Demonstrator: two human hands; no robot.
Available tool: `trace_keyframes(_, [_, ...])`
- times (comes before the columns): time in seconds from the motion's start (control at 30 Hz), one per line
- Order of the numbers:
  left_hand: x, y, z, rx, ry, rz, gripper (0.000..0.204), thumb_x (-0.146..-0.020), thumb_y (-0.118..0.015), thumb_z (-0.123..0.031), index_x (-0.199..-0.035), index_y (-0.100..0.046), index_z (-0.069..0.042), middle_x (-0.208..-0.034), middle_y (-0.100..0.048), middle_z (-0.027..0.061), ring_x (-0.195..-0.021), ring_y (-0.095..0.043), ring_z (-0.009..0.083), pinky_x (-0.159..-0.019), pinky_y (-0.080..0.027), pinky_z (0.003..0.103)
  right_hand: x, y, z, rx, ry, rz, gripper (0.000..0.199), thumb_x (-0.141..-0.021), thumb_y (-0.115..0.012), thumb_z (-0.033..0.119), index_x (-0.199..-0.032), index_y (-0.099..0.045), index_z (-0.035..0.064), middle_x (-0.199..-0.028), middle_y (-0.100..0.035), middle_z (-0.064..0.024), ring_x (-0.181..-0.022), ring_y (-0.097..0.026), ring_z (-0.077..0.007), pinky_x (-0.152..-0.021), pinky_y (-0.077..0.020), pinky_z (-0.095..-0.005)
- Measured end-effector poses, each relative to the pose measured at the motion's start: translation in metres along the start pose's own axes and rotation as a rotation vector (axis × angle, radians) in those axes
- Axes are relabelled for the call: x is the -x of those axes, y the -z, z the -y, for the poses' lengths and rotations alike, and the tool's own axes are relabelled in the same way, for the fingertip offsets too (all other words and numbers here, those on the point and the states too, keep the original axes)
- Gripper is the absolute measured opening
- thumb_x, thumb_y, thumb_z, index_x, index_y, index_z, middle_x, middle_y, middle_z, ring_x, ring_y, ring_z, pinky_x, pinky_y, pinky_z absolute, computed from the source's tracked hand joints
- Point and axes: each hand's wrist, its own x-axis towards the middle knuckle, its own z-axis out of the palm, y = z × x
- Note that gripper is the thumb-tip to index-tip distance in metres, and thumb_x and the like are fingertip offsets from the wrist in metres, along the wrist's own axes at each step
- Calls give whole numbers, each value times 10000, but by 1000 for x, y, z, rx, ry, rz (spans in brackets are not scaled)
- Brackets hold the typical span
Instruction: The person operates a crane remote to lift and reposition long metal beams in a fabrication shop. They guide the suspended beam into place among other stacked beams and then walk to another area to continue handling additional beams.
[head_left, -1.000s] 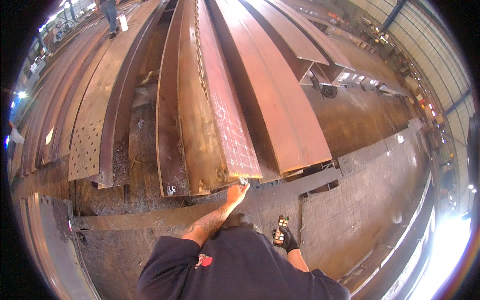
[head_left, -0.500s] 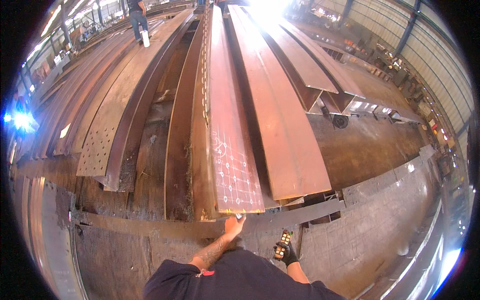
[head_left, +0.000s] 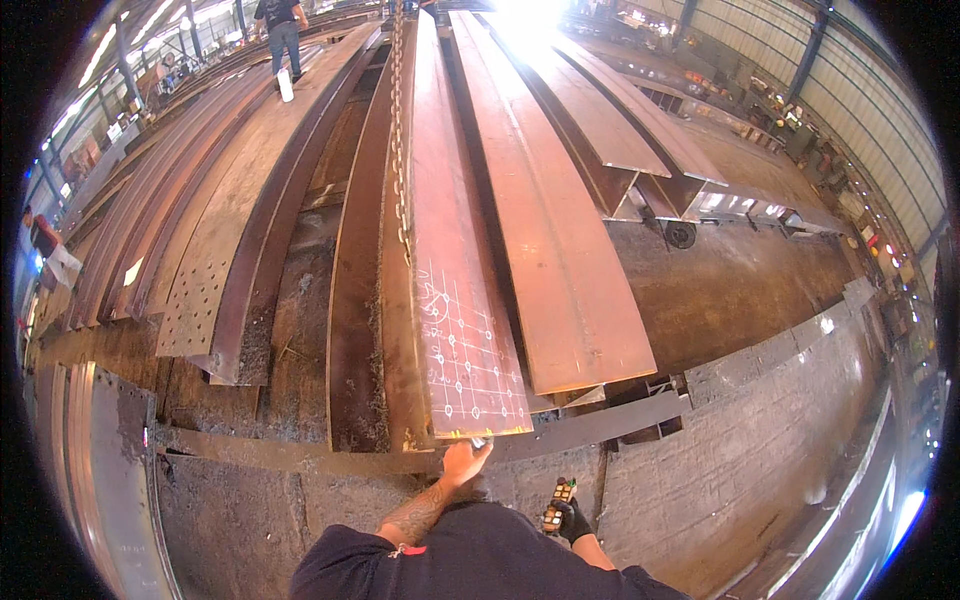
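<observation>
left hand [head_left: 464, 462]: bare, fingertips touching the near end of the chalk-marked steel beam [head_left: 455, 300]
right hand [head_left: 570, 518]: black glove, gripping a pendant remote [head_left: 556, 503]
chain [head_left: 400, 150]: lies along the beam
far left: person [head_left: 280, 30] walking on beams

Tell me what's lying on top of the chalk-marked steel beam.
A chain runs lengthwise along the beam; white chalk circles and lines mark its near end. The left hand touches that end. Its underside is hidden.

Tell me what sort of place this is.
Most likely a steel fabrication shop or yard. Long rusty steel beams lie in rows, one marked with a chalk hole grid; a lifting chain hangs over them, and the right hand holds a pendant remote.
</observation>
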Motion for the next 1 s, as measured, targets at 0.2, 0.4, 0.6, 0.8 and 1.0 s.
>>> trace_keyframes(0.2, [2, 9, -7, 17, 40, 60, 575, -792, -579, -590, -811, -680, -24, -717, -642, 226, -679, -636, 403, -587, -497, 475, -18, 32, -4, 222, 38, -22, 397, -829, -637, 160, -1164, -423, 163, -854, -565, -76, -715, -632, -256, -538, -527, -405])
trace_keyframes(0.4, [9, 16, -15, -62, 38, 17, 574, -788, -579, -597, -827, -685, -35, -727, -647, 221, -703, -642, 400, -618, -502, 495, -18, 18, 23, 80, -139, 6, 323, -836, -655, 242, -1082, -467, 149, -731, -569, -47, -570, -619, -239, -455, -523, -384])
trace_keyframes(0.6, [11, 6, -5, -61, 44, -52, 547, -791, -586, -565, -816, -679, -27, -724, -649, 218, -705, -641, 401, -634, -498, 504, -22, 29, 40, 240, -14, -5, 335, -820, -638, 253, -1091, -508, 106, -838, -652, -136, -701, -658, -308, -617, -552, -471])
trace_keyframes(0.8, [16, 3, -19, 8, 85, -103, 537, -779, -618, -543, -835, -667, -11, -743, -651, 220, -743, -643, 393, -661, -497, 497, -22, 55, 61, 160, -201, -70, 331, -862, -614, 385, -1015, -539, 101, -777, -641, -119, -639, -646, -291, -549, -544, -434])
trace_keyframes(1.0, [3, 10, -9, 30, 227, 102, 659, -757, -601, -604, -933, -665, 27, -872, -669, 226, -865, -649, 375, -770, -497, 459, -47, 82, 64, 218, -200, 25, 354, -871, -593, 388, -1038, -542, 80, -804, -648, -136, -661, -648, -303, -592, -546, -442])
